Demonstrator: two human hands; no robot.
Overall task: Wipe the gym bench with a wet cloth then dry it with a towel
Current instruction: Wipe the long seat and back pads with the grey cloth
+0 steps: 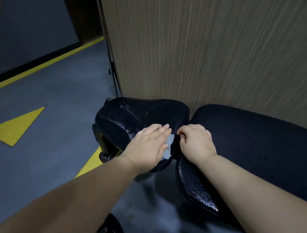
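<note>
Your left hand (148,146) lies flat on the seat (131,115) of the bench, palm down, fingers straight and close together, pointing toward the gap between the two pads. Under its fingers is the pale cloth (169,147), pressed onto the seat's near right edge; only a small patch shows past your palm. Your right hand (196,141) sits just beside it at the gap, knuckles up, fingers curled tight. They may be pinching the seat's edge, but it is too dark there to tell. The seat glistens wet. The backrest (255,138) runs off to the right, along a wood-grain board (198,44). Yellow markings (17,127) cross the grey floor (56,89).
</note>
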